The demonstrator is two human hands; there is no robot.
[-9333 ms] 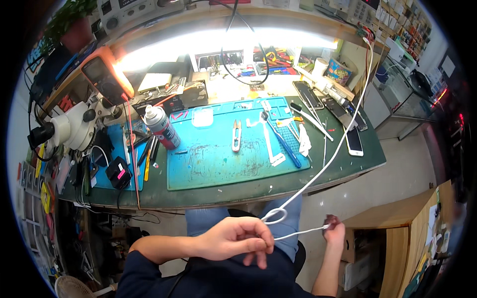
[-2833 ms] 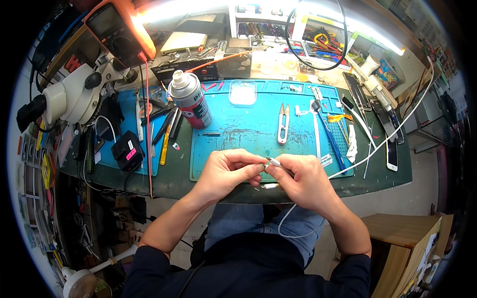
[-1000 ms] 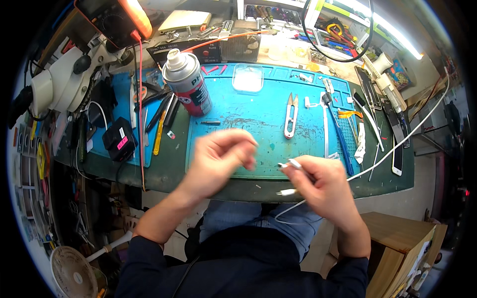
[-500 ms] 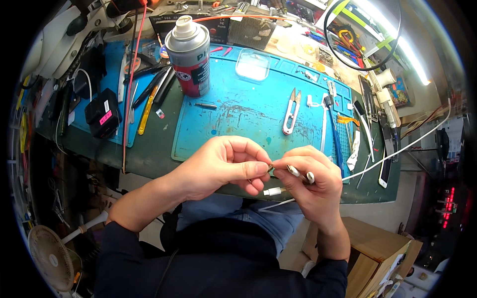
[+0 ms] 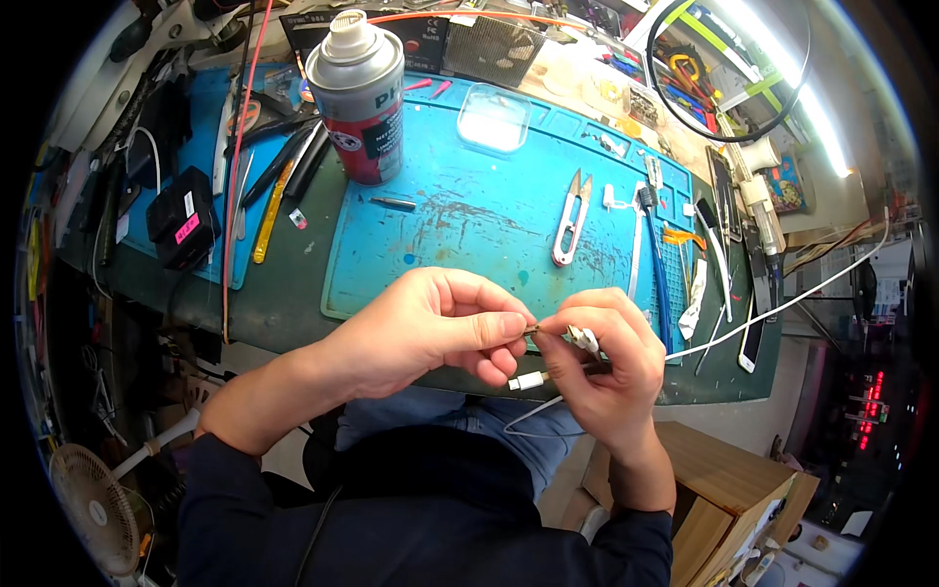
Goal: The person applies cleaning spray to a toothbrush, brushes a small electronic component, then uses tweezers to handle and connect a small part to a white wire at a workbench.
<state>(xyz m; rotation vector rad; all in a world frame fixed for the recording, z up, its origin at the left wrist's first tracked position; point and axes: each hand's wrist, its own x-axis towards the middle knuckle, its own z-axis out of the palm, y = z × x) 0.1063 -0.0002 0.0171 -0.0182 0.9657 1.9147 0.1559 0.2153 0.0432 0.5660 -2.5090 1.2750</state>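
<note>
My left hand (image 5: 435, 318) pinches a tiny brownish piece (image 5: 531, 331) between thumb and forefinger, above the near edge of the blue work mat. Too small to name, that piece also meets the thumb and forefinger tips of my right hand (image 5: 616, 357). Within the right hand's curled fingers sits a white charging cable with several plug ends; its upper plugs (image 5: 585, 339) stick up between the fingers. Another white plug (image 5: 528, 381) hangs below the hands. The white cable (image 5: 792, 305) trails off to the right. My palms hide the rest.
On the blue mat (image 5: 469, 235) lie thread snips (image 5: 572, 220), a metal bit (image 5: 393, 203) and a clear plastic box (image 5: 493, 117). A spray can (image 5: 360, 108) stands at the back left. Tweezers and tools line the right side; a black box (image 5: 184, 220) sits left.
The view has shifted slightly. The plugs in my right hand have turned a little, and the hanging plug has moved slightly left. Both hands keep their pinch.
</note>
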